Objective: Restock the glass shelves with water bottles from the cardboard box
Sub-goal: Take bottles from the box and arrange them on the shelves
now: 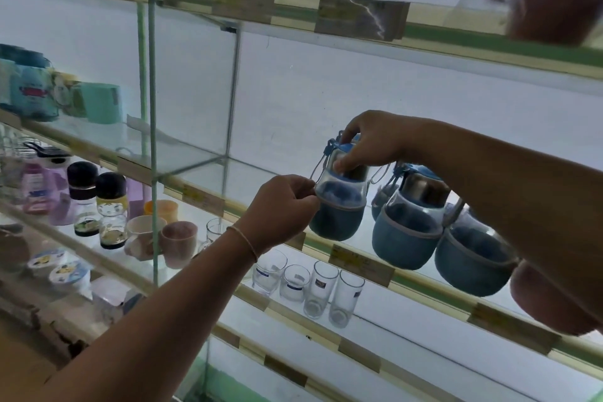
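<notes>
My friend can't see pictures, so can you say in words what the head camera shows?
Two hands set a small blue-sleeved water bottle on a glass shelf: the right hand grips its lid, the left hand pinches its cord. Two matching blue bottles stand beside it, with drinking glasses on the shelf below.

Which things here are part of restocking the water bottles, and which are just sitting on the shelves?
Part of the job:
- blue-sleeved bottle, gripped by right hand at the cap, left hand pinching its strap
- two matching bottles beside it
- glass shelf

Just sitting there:
- drinking glasses on the shelf below
- pink mugs
- black-capped bottles
</notes>
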Demonstrator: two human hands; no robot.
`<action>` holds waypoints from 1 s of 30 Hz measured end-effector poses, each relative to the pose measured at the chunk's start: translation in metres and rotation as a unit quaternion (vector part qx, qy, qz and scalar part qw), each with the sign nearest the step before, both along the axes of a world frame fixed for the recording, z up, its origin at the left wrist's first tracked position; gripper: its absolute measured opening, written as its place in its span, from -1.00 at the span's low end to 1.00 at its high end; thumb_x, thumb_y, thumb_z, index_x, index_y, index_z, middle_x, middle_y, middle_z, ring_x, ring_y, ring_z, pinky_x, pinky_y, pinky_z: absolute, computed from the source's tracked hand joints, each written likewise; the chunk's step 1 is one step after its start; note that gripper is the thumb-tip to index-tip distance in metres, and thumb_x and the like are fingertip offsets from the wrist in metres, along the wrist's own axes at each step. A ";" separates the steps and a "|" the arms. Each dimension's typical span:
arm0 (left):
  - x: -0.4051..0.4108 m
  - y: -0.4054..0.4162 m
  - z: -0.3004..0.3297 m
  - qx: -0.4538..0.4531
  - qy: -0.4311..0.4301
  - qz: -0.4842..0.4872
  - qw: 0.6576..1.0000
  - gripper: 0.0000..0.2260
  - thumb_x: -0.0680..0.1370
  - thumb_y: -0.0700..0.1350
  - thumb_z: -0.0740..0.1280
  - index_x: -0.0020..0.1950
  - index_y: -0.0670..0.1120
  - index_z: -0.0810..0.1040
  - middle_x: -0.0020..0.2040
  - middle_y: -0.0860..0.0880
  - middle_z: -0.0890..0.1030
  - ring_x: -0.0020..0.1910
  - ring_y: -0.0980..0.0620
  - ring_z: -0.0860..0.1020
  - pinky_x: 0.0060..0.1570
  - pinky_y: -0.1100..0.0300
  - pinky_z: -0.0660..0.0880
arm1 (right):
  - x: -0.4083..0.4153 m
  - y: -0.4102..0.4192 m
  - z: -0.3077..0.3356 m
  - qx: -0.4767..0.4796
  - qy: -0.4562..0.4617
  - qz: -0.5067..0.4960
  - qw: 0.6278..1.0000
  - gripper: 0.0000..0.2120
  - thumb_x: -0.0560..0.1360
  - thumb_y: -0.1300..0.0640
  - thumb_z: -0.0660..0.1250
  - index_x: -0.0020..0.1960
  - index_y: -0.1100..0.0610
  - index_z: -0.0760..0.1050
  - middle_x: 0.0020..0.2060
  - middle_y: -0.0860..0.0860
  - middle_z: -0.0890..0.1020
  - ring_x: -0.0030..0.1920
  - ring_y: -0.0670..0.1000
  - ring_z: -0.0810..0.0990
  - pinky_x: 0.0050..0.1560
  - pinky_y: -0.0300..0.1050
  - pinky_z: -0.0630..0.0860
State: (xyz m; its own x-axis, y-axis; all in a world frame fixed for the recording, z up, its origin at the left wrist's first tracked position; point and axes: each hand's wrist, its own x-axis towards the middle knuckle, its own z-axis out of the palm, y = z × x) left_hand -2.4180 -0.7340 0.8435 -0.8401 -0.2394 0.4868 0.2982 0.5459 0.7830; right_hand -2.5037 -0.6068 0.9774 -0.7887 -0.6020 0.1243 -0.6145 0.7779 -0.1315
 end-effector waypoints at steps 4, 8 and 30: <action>-0.002 0.005 -0.001 0.003 0.001 -0.001 1.000 -0.80 0.50 -0.22 0.27 0.03 -0.19 0.66 -0.10 -0.14 0.69 -0.07 -0.09 0.63 -0.01 0.06 0.58 | 0.000 0.007 -0.001 0.011 0.006 0.005 1.000 -0.61 0.42 -0.03 0.49 0.17 0.14 0.60 0.07 0.04 0.60 0.05 0.03 0.53 0.11 0.00 0.51; -0.002 0.008 -0.002 0.009 0.004 -0.003 1.000 -0.81 0.52 -0.21 0.27 0.01 -0.17 0.67 -0.12 -0.12 0.69 -0.09 -0.07 0.63 -0.07 0.16 0.56 | -0.002 0.009 -0.003 0.017 0.009 0.012 1.000 -0.58 0.43 -0.04 0.48 0.21 0.11 0.57 0.03 0.00 0.60 0.03 0.02 0.56 0.11 -0.03 0.54; -0.003 0.018 0.014 -0.027 0.035 0.035 0.998 -0.69 0.53 -0.14 0.32 0.28 -0.12 0.52 0.15 -0.05 0.61 -0.04 0.10 0.54 -0.20 0.51 0.38 | -0.002 0.027 -0.012 0.023 0.064 0.050 0.996 -0.49 0.48 -0.12 0.39 0.34 0.09 0.47 0.18 0.02 0.58 0.11 0.05 0.55 0.19 -0.02 0.51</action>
